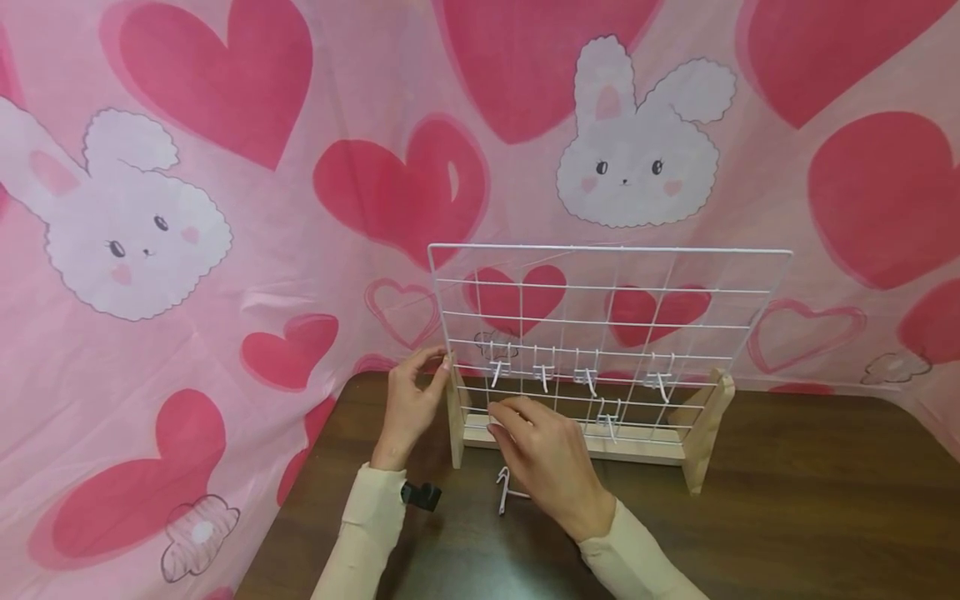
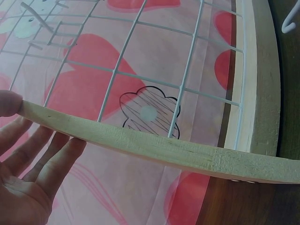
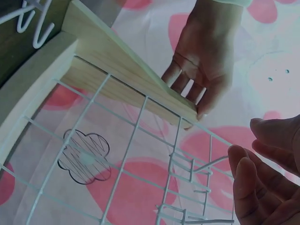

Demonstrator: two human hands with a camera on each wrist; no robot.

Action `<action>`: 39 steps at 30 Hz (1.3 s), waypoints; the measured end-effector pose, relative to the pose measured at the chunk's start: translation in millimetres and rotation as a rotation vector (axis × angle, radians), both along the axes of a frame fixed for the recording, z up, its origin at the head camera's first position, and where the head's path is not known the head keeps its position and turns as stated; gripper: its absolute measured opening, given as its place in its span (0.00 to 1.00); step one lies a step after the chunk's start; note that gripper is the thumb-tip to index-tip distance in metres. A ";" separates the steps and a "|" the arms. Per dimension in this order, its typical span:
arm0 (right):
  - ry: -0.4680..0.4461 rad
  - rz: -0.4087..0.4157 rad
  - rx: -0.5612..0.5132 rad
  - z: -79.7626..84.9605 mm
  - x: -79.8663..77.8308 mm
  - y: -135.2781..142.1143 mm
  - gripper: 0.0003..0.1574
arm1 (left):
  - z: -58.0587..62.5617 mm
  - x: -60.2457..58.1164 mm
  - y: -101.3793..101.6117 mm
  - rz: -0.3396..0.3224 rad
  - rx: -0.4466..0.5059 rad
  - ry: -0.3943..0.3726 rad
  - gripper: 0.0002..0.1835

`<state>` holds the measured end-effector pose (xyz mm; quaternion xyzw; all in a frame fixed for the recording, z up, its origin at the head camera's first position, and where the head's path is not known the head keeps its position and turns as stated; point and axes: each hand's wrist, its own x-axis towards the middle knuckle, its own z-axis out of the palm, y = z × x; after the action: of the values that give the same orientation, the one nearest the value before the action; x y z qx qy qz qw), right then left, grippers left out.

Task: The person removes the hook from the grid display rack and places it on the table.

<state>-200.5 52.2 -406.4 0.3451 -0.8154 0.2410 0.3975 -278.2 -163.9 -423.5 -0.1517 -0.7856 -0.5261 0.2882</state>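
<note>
A white wire grid stands in a wooden base with two side panels. My left hand grips the upper end of the left wooden side panel, thumb on one side and fingers on the other. Several white hooks hang on the grid's wires, most in one row and one lower down. My right hand hovers in front of the grid's lower left part, fingers bent and thumb apart from them, with nothing visible between. Its fingertips look close to the leftmost hook; contact is unclear.
White hooks lie on the dark wooden table, partly hidden by the right hand. The right wooden panel stands at the grid's other end. Behind hangs a pink cloth with hearts and rabbits. A black device sits at the left wrist.
</note>
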 end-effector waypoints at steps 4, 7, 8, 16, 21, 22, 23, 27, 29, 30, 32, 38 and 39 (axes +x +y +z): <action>0.024 -0.016 -0.006 2.9 -1.0 -1.8 0.15 | -0.6 -0.7 -0.8 0.002 0.003 0.001 0.11; 0.037 -0.021 -0.007 4.6 -1.6 -3.6 0.16 | -0.8 -1.0 -1.3 0.003 0.006 -0.004 0.11; 0.040 -0.018 -0.010 5.1 -1.9 -4.3 0.16 | -0.8 -1.2 -1.4 0.002 0.007 -0.005 0.11; 0.063 0.000 -0.068 12.3 -6.4 -10.9 0.14 | 0.2 -1.3 -1.4 0.014 0.001 -0.015 0.10; 0.043 -0.003 -0.096 19.3 -9.0 -16.0 0.15 | 0.7 -1.2 -0.9 0.008 0.003 -0.010 0.11; 0.039 -0.004 -0.102 20.2 -9.6 -16.9 0.16 | 0.9 -1.3 -0.7 0.005 0.005 -0.011 0.11; 0.031 -0.006 -0.105 21.5 -9.9 -17.8 0.16 | 1.0 -1.4 -0.6 0.003 0.004 -0.011 0.12; 0.006 -0.028 -0.105 23.3 -11.2 -19.9 0.16 | 0.9 -2.2 -0.4 -0.002 0.006 -0.015 0.12; -0.002 -0.045 -0.094 23.4 -12.0 -20.5 0.16 | 0.7 -2.5 -0.5 -0.001 0.005 -0.016 0.12; -0.003 -0.052 -0.088 22.8 -12.7 -20.7 0.16 | 0.8 -2.4 -0.5 0.001 0.004 -0.014 0.12; 0.002 -0.063 -0.078 21.1 -14.2 -21.3 0.16 | 0.7 -2.2 -0.4 0.006 0.002 -0.011 0.12; 0.028 -0.091 -0.061 14.6 -18.8 -22.5 0.16 | -0.4 -0.2 -0.2 0.007 0.005 -0.003 0.12; 0.027 -0.097 -0.058 14.0 -19.3 -22.7 0.15 | -0.9 -0.1 -0.4 0.005 0.007 -0.002 0.12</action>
<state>-219.8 29.6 -392.3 0.2968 -0.8184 0.2403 0.4294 -278.3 -164.4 -424.4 -0.1481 -0.7845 -0.5281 0.2892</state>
